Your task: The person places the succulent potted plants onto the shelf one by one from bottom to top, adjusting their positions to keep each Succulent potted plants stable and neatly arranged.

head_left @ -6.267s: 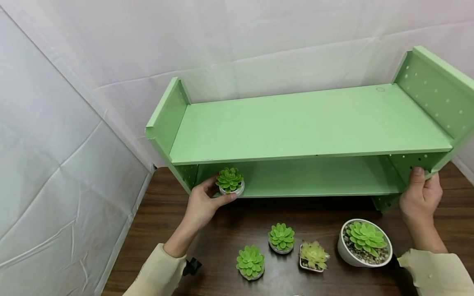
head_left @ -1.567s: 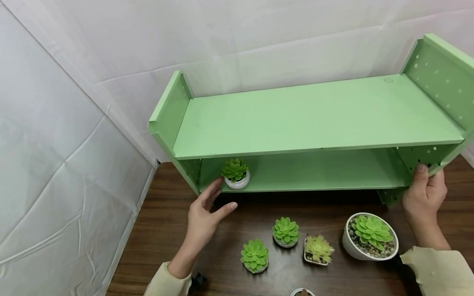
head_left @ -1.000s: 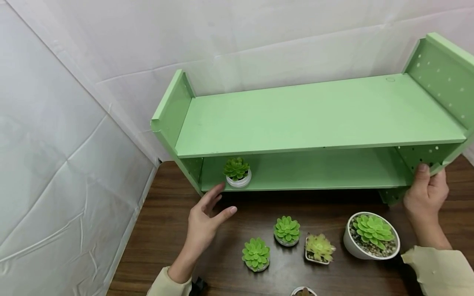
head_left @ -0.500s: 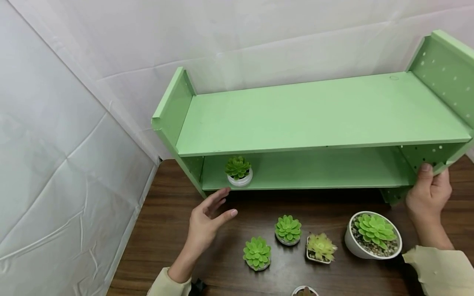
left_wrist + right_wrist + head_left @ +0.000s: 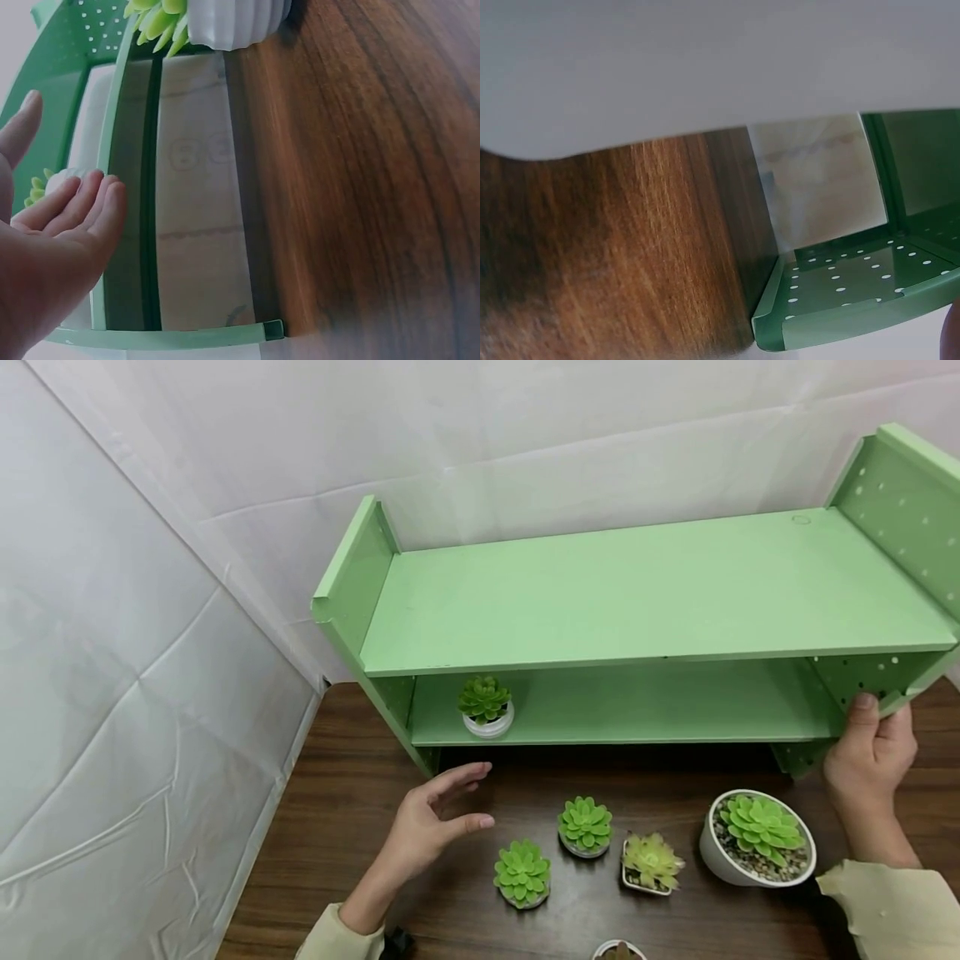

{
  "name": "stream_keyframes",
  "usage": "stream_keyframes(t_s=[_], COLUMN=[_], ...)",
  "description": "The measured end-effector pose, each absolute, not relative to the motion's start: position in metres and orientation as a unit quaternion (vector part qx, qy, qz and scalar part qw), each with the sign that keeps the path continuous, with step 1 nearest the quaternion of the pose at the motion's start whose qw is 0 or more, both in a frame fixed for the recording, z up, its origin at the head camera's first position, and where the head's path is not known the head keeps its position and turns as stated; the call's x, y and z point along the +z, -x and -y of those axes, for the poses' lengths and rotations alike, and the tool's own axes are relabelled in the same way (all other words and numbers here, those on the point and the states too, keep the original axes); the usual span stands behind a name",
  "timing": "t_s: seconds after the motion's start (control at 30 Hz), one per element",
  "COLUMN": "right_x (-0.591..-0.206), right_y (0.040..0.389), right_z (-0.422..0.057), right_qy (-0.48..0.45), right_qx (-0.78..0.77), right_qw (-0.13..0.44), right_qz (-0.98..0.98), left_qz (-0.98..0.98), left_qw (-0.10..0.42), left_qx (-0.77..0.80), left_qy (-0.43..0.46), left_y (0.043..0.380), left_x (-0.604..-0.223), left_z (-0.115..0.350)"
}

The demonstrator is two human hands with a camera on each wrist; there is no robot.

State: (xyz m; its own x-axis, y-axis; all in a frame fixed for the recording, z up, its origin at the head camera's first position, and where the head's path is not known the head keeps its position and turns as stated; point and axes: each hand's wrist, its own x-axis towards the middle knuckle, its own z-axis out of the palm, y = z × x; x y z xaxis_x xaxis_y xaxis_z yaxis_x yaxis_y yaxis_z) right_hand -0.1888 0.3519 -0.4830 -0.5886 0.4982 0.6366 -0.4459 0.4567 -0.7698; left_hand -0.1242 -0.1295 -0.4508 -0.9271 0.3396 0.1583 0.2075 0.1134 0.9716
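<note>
Left hand [image 5: 423, 831] hovering above bench [image 5: 300, 868], fingers [image 5: 459, 775] standing apart, right hand [image 5: 870, 764] gripping green shelf [image 5: 652, 593] by its right side, potted succulent [image 5: 485, 703] sitting at left of lower tier [image 5: 660, 703], other potted plants [image 5: 585, 823] standing in front.

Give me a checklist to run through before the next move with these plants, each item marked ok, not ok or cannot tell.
1. Left hand free: ok, fingers apart, holding nothing.
2. Right hand on the shelf: ok, gripping its right end.
3. Shelved plant upright: ok, on the lower board.
4. Shelved plant set well back: not ok, it sits close to the front.
5. Nearest potted plant on the table fully in view: not ok, cut off at the bottom of the head view.
6. Shelf steady without the right hand: cannot tell.
</note>
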Motion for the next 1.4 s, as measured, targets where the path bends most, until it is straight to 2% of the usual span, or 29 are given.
stream_keyframes(t_s=[0.37, 0.7, 1.07, 1.4], right_x=[-0.481, -0.483, -0.485, -0.485], right_y=[0.191, 0.192, 0.191, 0.190], right_z=[-0.352, -0.352, -0.353, -0.353], right_qy=[0.002, 0.023, 0.021, 0.020], right_qx=[0.537, 0.544, 0.532, 0.524], right_qw=[0.456, 0.460, 0.455, 0.456], right_qz=[0.710, 0.701, 0.714, 0.719], left_qz=[-0.753, -0.765, -0.777, -0.774], left_qw=[0.085, 0.147, 0.170, 0.169], left_qx=[0.615, 0.590, 0.565, 0.549], left_qy=[-0.220, -0.214, -0.218, -0.268], left_y=[0.122, 0.119, 0.113, 0.112], left_x=[-0.456, -0.465, -0.472, -0.478], left_z=[0.130, 0.131, 0.135, 0.140])
